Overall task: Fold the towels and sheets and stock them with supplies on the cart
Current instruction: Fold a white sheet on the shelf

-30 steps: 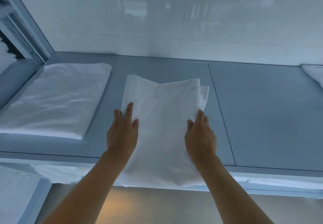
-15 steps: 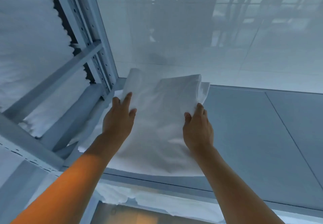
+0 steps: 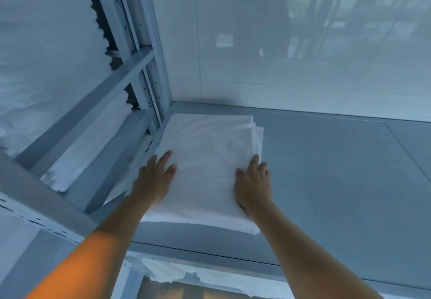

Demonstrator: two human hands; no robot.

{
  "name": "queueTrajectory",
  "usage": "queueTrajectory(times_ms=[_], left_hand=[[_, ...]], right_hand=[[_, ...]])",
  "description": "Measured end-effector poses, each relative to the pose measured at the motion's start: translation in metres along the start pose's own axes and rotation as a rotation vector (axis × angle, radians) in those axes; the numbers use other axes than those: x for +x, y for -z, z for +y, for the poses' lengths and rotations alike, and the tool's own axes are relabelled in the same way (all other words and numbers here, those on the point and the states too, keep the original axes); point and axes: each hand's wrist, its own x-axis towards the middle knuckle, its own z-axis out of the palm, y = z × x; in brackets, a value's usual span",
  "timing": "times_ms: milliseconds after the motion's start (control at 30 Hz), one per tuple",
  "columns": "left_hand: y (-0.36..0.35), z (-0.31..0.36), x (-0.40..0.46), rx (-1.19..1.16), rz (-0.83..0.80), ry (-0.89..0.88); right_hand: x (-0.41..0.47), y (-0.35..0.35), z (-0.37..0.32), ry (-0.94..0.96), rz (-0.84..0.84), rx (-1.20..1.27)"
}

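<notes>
A folded white sheet [image 3: 207, 159] lies on a stack of white linen in the far left corner of the grey shelf [image 3: 338, 182]. My left hand [image 3: 154, 179] rests palm down on the sheet's left side with its fingers spread. My right hand [image 3: 254, 186] is at the sheet's right edge, thumb on top and fingers curled down over the side. The stack's front edge hangs close to the shelf's front lip.
A grey metal rack upright [image 3: 149, 65] with a crossbar stands just left of the stack. More white linen [image 3: 46, 65] fills the neighbouring rack at left. A glossy white wall [image 3: 279, 54] backs the shelf. Crumpled white cloth [image 3: 186, 275] shows on the level below.
Both hands carried the folded sheet left from the shelf's middle and set it down on the stack in the corner. The left hand now lies flat on top.
</notes>
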Motion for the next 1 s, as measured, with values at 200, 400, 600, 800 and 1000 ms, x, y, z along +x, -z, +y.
queueTrajectory(times_ms=[200, 400, 600, 800, 1000], left_hand=[[0.000, 0.001, 0.000, -0.019, 0.032, 0.000], [0.009, 0.022, -0.010, 0.128, 0.094, -0.027], [-0.004, 0.078, -0.030, 0.194, 0.114, -0.242], [-0.020, 0.142, -0.052, 0.177, 0.125, -0.350], [-0.052, 0.239, -0.082, 0.166, 0.113, -0.455]], right_hand=[[0.004, -0.003, 0.003, -0.033, 0.046, 0.009], [0.003, 0.001, 0.015, -0.006, 0.037, 0.056], [-0.004, 0.013, 0.034, 0.096, 0.046, 0.080], [-0.011, 0.049, 0.084, 0.149, 0.116, 0.039], [-0.026, 0.111, 0.184, 0.070, 0.197, 0.045]])
